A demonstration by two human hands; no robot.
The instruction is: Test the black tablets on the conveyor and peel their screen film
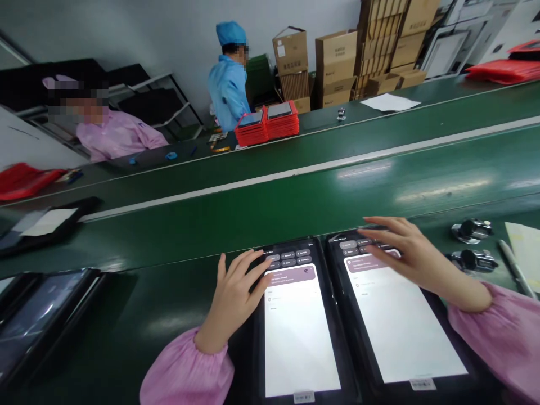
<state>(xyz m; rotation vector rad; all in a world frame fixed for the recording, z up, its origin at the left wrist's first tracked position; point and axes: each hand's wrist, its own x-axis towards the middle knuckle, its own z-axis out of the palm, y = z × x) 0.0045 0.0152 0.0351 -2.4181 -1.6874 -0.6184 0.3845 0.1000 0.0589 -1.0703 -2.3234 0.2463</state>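
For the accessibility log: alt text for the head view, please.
The left hand touches the top of the left tablet and the right hand reaches over the right tablet, both lit, side by side. Across the green conveyor are a person in pink, a person in blue and stacked red trays.

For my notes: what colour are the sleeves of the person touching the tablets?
Pink fabric sleeves, seen best in the head view.

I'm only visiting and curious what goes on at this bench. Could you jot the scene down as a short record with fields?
Surface: dark green conveyor belt
Left hand: open, fingertips on lit white screen of left black tablet
Right hand: open, fingers at top of lit screen of right black tablet
Nearby: two round metal knobs
Across belt: stacked red trays, brown cardboard boxes
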